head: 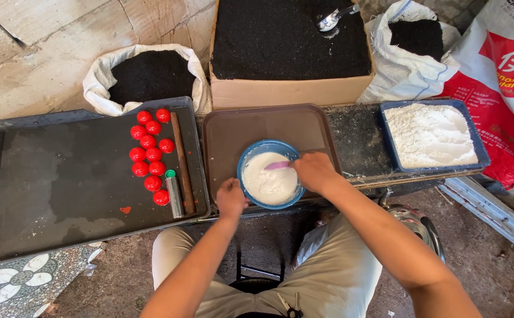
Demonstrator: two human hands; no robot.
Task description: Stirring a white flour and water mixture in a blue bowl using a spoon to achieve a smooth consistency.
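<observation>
My left hand (231,198) grips the near-left rim of the blue bowl (251,154), which sits at the near edge of the brown tray (233,126). My right hand (314,171) is closed on a purple spoon (279,166) over the bowl's right rim, its tip in the white paste (267,182). Red balls (149,154) lie along the right edge of the black tray (62,176).
</observation>
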